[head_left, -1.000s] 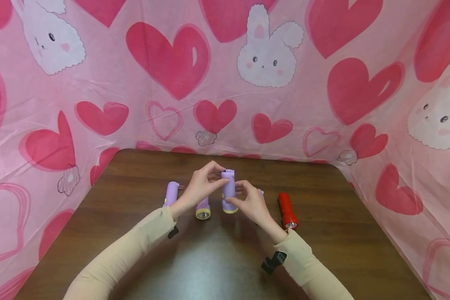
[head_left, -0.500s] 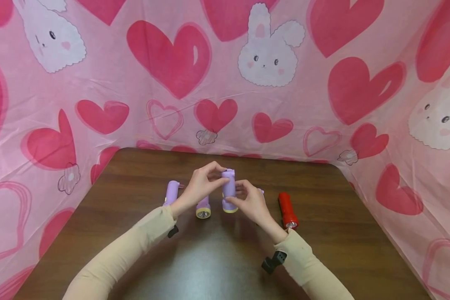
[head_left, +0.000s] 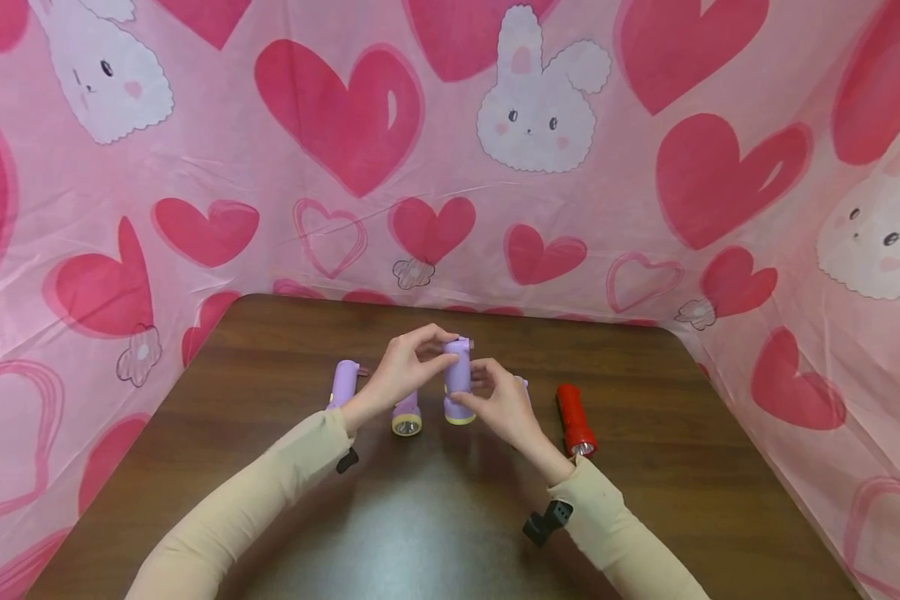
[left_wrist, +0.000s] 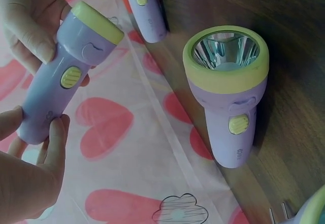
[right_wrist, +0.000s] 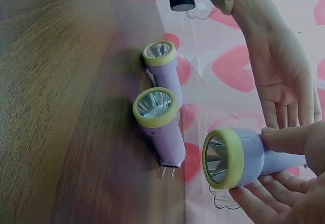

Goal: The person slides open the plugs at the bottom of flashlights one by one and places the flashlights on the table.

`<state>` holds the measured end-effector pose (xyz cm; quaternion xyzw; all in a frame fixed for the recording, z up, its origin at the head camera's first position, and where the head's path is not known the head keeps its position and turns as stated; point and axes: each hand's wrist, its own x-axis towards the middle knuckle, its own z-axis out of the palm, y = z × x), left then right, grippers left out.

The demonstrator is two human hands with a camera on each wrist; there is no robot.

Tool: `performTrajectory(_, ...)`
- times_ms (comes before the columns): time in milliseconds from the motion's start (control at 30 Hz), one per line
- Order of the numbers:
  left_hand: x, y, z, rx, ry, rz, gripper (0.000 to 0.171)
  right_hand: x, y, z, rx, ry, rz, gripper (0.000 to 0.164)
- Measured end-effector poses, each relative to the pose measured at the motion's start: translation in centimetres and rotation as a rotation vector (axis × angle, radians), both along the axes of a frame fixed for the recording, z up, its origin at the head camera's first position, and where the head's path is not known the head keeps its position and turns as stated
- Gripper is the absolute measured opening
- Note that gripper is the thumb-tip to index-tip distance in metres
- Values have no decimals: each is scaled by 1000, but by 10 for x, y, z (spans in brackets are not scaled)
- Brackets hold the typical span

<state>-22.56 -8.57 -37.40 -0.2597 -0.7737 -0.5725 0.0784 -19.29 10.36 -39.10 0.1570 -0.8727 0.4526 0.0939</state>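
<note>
Both hands hold a purple flashlight [head_left: 458, 377] above the table, its yellow-rimmed head pointing down. My left hand [head_left: 401, 368] grips the tail end between thumb and fingers. Just below it, my right hand [head_left: 506, 410] pinches the body near the head. In the left wrist view the yellow switch [left_wrist: 71, 76] shows between the hands. From the right wrist view I see the clear lens and reflector [right_wrist: 217, 159] inside the yellow rim. At the top right of the tail, a small projection [head_left: 472, 343] sticks out.
On the wooden table [head_left: 390, 533] lie another purple flashlight [head_left: 407, 414] and, left of it, one more [head_left: 343, 383]. Two metal prongs [right_wrist: 167, 172] extend from a flashlight's tail. A further purple one [head_left: 526, 384] is mostly hidden behind my right hand. A red flashlight [head_left: 574, 419] lies right.
A small projection now shows at the right of the held flashlight's tail, where none showed before. My left hand's fingers have shifted slightly at that end; both hands keep their hold.
</note>
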Motion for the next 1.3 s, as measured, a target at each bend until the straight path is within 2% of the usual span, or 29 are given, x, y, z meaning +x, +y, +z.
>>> performTrajectory(300, 0, -2, 0, -28, -33, 30, 21, 1, -1, 0, 14, 0, -2, 41)
performTrajectory(467, 0, -2, -1, -23, -24, 35, 22, 1, -2, -1, -1, -18, 4, 41)
performTrajectory(933, -1, -2, 1, 7, 33, 5, 22, 1, -2, -1, -12, -4, 8, 41)
performTrajectory(1300, 1, -3, 4, 7, 28, -16, 25, 1, -3, 0, -16, -16, 3, 41)
